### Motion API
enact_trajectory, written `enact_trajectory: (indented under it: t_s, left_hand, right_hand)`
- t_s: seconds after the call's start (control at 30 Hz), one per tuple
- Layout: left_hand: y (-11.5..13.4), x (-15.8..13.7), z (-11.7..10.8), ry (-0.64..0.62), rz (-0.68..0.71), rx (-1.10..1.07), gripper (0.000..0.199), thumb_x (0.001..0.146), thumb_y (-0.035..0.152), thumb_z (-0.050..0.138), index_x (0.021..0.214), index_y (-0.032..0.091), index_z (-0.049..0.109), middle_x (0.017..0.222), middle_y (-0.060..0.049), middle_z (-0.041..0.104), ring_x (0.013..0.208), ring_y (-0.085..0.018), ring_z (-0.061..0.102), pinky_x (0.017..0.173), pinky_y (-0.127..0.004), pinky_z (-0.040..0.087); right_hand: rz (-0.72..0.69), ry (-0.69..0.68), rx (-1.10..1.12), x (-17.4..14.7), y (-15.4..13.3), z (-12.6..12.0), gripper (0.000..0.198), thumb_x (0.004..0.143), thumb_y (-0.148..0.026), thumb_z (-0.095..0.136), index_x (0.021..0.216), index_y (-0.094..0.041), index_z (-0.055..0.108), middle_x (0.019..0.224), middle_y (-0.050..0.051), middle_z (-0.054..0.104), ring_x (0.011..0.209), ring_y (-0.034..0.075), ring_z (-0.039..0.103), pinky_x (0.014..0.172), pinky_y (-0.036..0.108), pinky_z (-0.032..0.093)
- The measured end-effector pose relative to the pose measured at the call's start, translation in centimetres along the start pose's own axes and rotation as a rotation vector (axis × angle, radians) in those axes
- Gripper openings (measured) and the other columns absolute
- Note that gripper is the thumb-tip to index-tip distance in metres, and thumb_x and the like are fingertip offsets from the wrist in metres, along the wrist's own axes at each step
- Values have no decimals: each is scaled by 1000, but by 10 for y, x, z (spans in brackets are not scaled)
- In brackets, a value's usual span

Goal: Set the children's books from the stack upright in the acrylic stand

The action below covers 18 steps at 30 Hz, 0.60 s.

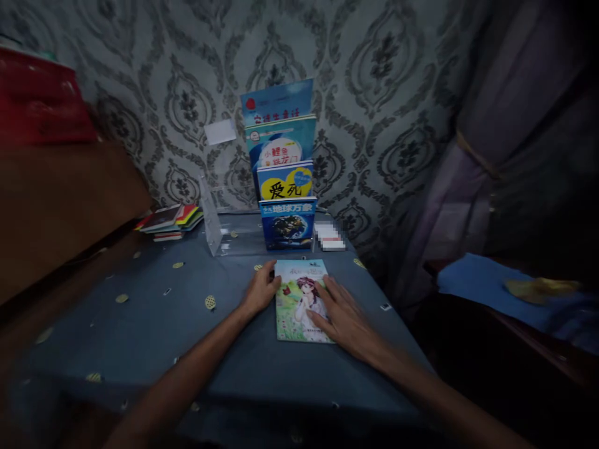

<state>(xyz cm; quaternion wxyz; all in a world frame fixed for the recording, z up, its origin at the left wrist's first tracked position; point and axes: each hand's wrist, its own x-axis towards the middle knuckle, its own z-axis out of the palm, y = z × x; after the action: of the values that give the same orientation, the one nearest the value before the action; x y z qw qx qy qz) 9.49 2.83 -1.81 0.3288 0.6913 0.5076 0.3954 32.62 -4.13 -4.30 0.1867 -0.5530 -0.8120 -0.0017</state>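
A thin book (299, 312) with a pale green cover, showing a drawn girl among flowers, lies face up on the table. At its left edge, my left hand (260, 290) grips it, with the thumb at the cover's margin. My right hand (344, 318) rests over the right side of the cover, its fingers apart and thumb stretched toward the middle. Just behind stands a clear acrylic book rack (211, 218). Its right part holds a blue book with a globe picture (287, 227), a blue and yellow book (284, 182) and taller books (281, 140) in rising tiers.
Several thin booklets (173, 219) are piled left of the rack. A blurred-out white item (330, 237) lies to its right. A brown box (60, 206) with a red bag (42, 93) stands at left. Right of the table are a curtain (461, 143) and blue cloth (486, 287).
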Motion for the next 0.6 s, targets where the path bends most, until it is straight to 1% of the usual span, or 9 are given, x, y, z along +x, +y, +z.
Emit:
enact_trajectory:
  t_s: [0.07,0.13,0.23,0.27,0.3,0.37,0.43,0.5,0.6]
  left_hand:
    - [-2,6,0,49,-117,-276,54,81,10,62,134,14,57,124,-13,71,119,-25,66,107,-41,51]
    - [-3,9,-1,97,-233,-506,57,78,7,66,133,13,56,121,-13,71,110,-23,69,102,-38,54]
    - [-3,8,-7,133,-365,-694,59,74,7,73,131,13,56,112,-11,72,95,-18,73,95,-34,57]
    - [-3,7,-9,114,-398,-727,57,73,7,75,128,12,58,107,-11,73,91,-18,73,93,-34,59]
    - [-2,6,-11,67,-426,-751,54,73,7,76,124,11,60,102,-10,74,88,-18,74,90,-34,60]
    - [0,3,-13,-81,-449,-783,42,73,10,77,113,10,65,93,-10,76,85,-20,75,85,-35,62]
    - [3,0,-14,-208,-444,-798,33,73,13,79,103,9,68,90,-11,77,83,-22,76,80,-36,63]
    - [7,-3,-15,-256,-437,-810,29,73,16,81,98,9,69,89,-11,78,79,-22,76,77,-34,63]
    - [10,-5,-18,-263,-428,-851,29,73,15,83,97,10,68,89,-11,79,75,-21,76,73,-31,63]
  right_hand:
    - [4,14,3,0,4,5,69,97,-56,45,153,-14,48,162,20,41,151,38,37,120,58,37]
    - [5,28,7,0,6,9,69,97,-56,44,154,-16,47,163,18,40,151,39,36,120,58,37]
    - [5,23,11,-1,9,11,71,97,-58,43,155,-17,45,163,18,39,151,39,35,119,59,38]
    - [2,14,15,-1,9,11,72,97,-59,42,155,-17,45,164,18,39,151,39,35,119,59,38]
    - [-3,1,21,-1,10,10,73,97,-60,42,156,-17,44,164,17,39,152,38,35,119,59,38]
    - [-16,-34,38,0,9,7,74,97,-62,40,157,-19,42,165,16,37,152,38,34,120,58,38]
    - [-24,-68,58,0,7,2,74,98,-62,39,158,-19,40,166,16,34,152,38,33,120,58,37]
    - [-27,-79,74,-1,4,-3,74,98,-63,39,158,-18,40,166,16,34,153,38,32,120,58,37]
    - [-10,-66,87,-2,0,-8,75,99,-63,39,159,-18,38,167,16,33,153,37,33,121,57,37]
